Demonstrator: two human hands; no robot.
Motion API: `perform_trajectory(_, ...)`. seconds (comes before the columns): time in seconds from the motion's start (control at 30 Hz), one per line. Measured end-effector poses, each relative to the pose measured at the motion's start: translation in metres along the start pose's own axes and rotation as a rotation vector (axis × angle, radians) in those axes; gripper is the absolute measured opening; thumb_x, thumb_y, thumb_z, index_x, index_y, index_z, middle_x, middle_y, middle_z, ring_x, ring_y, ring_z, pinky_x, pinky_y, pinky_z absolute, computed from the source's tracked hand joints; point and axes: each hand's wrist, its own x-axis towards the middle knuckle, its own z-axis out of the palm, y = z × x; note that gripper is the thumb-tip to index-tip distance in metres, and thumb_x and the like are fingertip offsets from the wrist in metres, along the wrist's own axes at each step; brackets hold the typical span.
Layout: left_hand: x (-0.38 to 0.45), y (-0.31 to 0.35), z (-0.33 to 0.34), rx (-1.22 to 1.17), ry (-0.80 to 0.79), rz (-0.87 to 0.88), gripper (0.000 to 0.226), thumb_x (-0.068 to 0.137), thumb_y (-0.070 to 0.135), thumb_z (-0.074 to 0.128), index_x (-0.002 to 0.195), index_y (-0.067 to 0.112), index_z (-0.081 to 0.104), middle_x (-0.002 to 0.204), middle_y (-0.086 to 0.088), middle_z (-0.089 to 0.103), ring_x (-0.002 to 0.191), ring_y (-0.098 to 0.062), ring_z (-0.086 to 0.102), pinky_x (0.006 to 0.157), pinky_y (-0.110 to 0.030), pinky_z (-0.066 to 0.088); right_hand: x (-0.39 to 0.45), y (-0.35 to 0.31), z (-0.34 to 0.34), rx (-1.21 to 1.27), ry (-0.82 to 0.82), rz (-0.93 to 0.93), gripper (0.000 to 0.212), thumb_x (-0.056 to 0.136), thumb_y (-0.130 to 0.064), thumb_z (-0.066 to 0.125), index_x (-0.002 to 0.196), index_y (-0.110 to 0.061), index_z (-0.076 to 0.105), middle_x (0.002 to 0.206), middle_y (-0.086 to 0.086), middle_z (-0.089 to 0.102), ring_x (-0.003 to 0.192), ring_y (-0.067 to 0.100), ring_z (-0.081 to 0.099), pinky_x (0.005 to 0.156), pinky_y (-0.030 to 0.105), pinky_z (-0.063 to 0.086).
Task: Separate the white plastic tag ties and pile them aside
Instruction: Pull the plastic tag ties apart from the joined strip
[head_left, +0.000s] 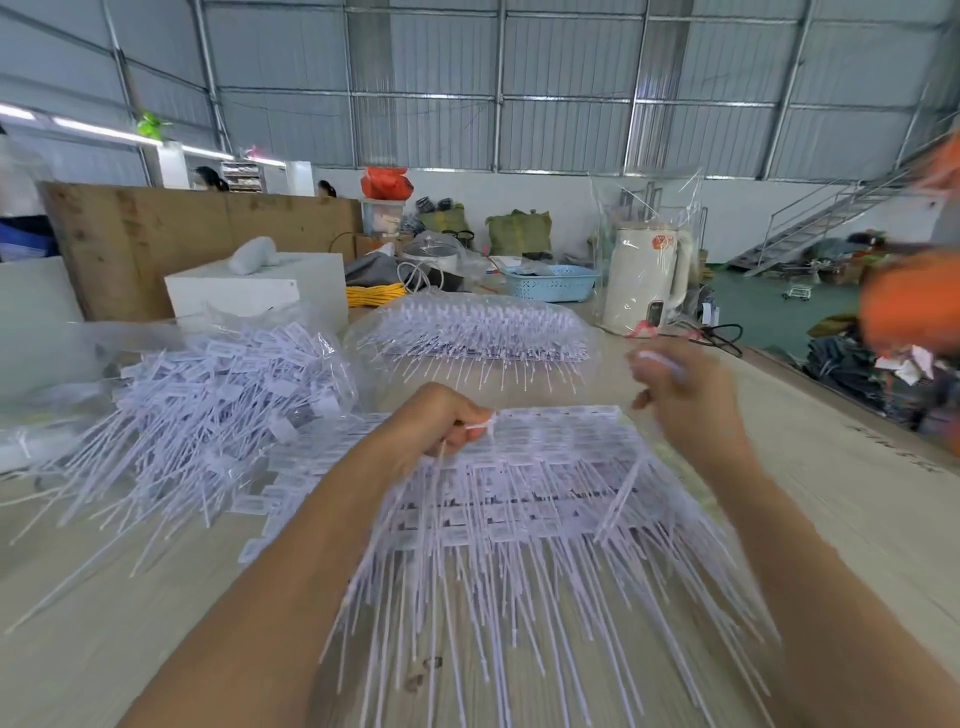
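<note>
Left hand (447, 421): fingers curled, pinching a white tag tie (480, 426) above the joined tag ties (545, 493).
Right hand (685, 389): motion-blurred; grip indiscernible.
Loose pile (208, 395): left, partly under clear plastic.

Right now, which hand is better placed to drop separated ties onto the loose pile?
Left. The left hand already grips ties and sits nearest the loose pile on that side; the right hand is raised, blurred, farther away.

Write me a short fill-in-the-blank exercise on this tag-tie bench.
1. The loose pile of separated ties lies to the person's ____.
2. The left hand pinches a ____ tie above the sheet of joined ties.
3. The basket at the far end is ____ in colour.

Missing words: left; white; blue
</note>
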Motion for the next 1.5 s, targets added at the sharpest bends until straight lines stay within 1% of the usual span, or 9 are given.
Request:
perform_trajectory(0.1, 0.004, -0.001, 0.011, 0.105, -0.005, 0.055, 0.041, 0.096, 0.011, 0.051, 0.055, 0.010, 0.047, 0.034, 0.008, 0.048, 0.044, -0.001, 0.050, 0.047, -0.017, 0.032, 0.004, -0.007, -0.004, 0.476, 0.045, 0.222, 0.014, 0.094, -0.011, 0.055, 0.085, -0.008, 0.066, 0.079, 0.003, 0.061, 0.062, 0.004, 0.060, 0.050, 0.016, 0.047)
perform_trajectory(0.17, 0.005, -0.001, 0.018, 0.123, -0.063, 0.052, 0.033, 0.097, 0.006, 0.044, 0.066, 0.006, 0.055, 0.042, 0.008, 0.055, 0.063, -0.010, 0.057, 0.055, -0.021, 0.036, 0.003, -0.016, 0.004, 0.532, -0.055, 0.292, 0.020, 0.094, -0.009, 0.053, 0.079, -0.008, 0.065, 0.072, -0.001, 0.063, 0.063, 0.008, 0.061, 0.049, 0.019, 0.047)
perform_trajectory(0.27, 0.004, -0.003, 0.017, 0.137, -0.082, 0.067, 0.023, 0.094, -0.002, 0.043, 0.082, -0.001, 0.063, 0.052, 0.009, 0.059, 0.057, -0.008, 0.053, 0.055, -0.022, 0.034, -0.002, -0.023, 0.009, 0.584, -0.250, 0.355, 0.018, 0.093, -0.002, 0.051, 0.082, -0.004, 0.065, 0.061, -0.007, 0.064, 0.058, 0.008, 0.059, 0.047, 0.017, 0.046)
perform_trajectory(0.67, 0.004, -0.015, 0.016, 0.371, -0.023, 0.182, 0.014, 0.089, 0.016, 0.060, 0.075, 0.014, 0.059, 0.073, -0.008, 0.064, 0.056, -0.012, 0.059, 0.067, -0.031, 0.046, -0.027, -0.012, 0.054, 0.174, -0.476, 0.257, 0.016, 0.092, -0.006, 0.056, 0.076, -0.010, 0.058, 0.078, 0.006, 0.055, 0.063, 0.013, 0.056, 0.055, 0.013, 0.046)
perform_trajectory(0.83, 0.003, -0.013, 0.016, 0.337, -0.050, 0.262, 0.014, 0.091, 0.016, 0.059, 0.078, 0.020, 0.057, 0.081, -0.001, 0.059, 0.057, -0.014, 0.059, 0.068, -0.033, 0.052, -0.026, -0.011, 0.055, 0.167, -0.470, 0.242, 0.009, 0.092, -0.010, 0.058, 0.084, -0.005, 0.058, 0.084, 0.014, 0.059, 0.070, 0.023, 0.058, 0.062, 0.035, 0.052)
perform_trajectory(1.0, 0.001, -0.015, 0.015, 0.326, -0.108, 0.156, 0.010, 0.090, 0.034, 0.061, 0.084, 0.026, 0.059, 0.062, -0.001, 0.063, 0.047, -0.011, 0.051, 0.051, -0.020, 0.043, -0.026, -0.011, 0.056, 0.039, -0.452, 0.131, 0.015, 0.091, -0.011, 0.060, 0.077, -0.016, 0.056, 0.073, 0.003, 0.055, 0.056, 0.012, 0.050, 0.052, 0.026, 0.043)
perform_trajectory(1.27, 0.004, -0.011, 0.017, 0.417, -0.010, 0.260, 0.024, 0.089, 0.021, 0.064, 0.067, 0.012, 0.059, 0.059, 0.002, 0.052, 0.058, -0.014, 0.049, 0.064, -0.028, 0.042, -0.026, -0.009, 0.055, 0.031, -0.498, 0.199, 0.010, 0.090, -0.013, 0.061, 0.100, -0.010, 0.062, 0.088, -0.009, 0.056, 0.051, 0.009, 0.062, 0.064, 0.040, 0.053)
perform_trajectory(1.4, 0.004, -0.008, 0.020, 0.373, 0.006, 0.335, 0.018, 0.090, 0.012, 0.061, 0.073, 0.008, 0.066, 0.053, 0.006, 0.053, 0.049, -0.005, 0.048, 0.058, -0.022, 0.041, -0.024, -0.009, 0.046, 0.057, -0.559, 0.200, 0.016, 0.089, -0.011, 0.063, 0.074, -0.007, 0.060, 0.058, -0.004, 0.055, 0.044, 0.007, 0.056, 0.049, 0.021, 0.039)
perform_trajectory(1.5, 0.005, -0.006, 0.020, 0.341, 0.032, 0.310, 0.025, 0.089, 0.007, 0.059, 0.066, 0.014, 0.065, 0.041, 0.013, 0.051, 0.039, 0.003, 0.044, 0.052, -0.018, 0.036, -0.026, -0.010, 0.053, -0.061, -0.476, 0.151, 0.020, 0.087, -0.011, 0.065, 0.070, -0.013, 0.055, 0.069, 0.001, 0.052, 0.048, 0.010, 0.058, 0.046, 0.017, 0.039)
